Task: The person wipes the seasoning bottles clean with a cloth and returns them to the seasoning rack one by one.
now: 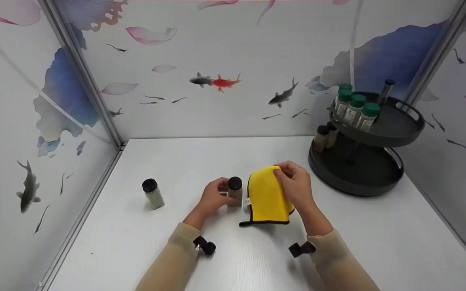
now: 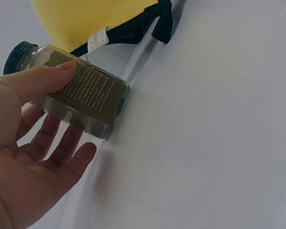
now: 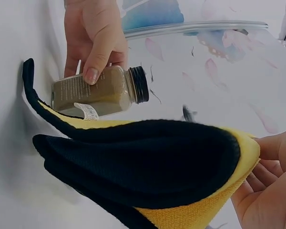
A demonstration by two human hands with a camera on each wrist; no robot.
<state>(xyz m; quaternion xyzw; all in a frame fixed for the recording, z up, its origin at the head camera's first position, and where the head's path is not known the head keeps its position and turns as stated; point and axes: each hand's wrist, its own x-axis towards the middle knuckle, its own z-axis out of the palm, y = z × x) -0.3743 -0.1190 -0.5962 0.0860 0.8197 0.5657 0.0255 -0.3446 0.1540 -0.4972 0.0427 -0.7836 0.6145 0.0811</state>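
My left hand (image 1: pixel 213 197) grips a clear spice jar (image 1: pixel 235 196) with a black lid and brownish powder inside, thumb across its printed side in the left wrist view. The jar is upright at the table surface; whether its base touches cannot be told. Just right of it, my right hand (image 1: pixel 297 184) pinches the top of a folded yellow cloth (image 1: pixel 267 196) with black edging. Its dark inner side (image 3: pixel 148 162) shows in the right wrist view. A white tag (image 2: pixel 98 40) and a black loop hang from the cloth's edge.
Another black-lidded jar (image 1: pixel 153 195) with pale contents stands on the white table (image 1: pixel 115 250) at left. At the back right is a two-tier black rack (image 1: pixel 362 186), holding several green-lidded jars (image 1: pixel 354 109) above and dark-lidded jars (image 1: pixel 321 139) below. Printed walls enclose the table.
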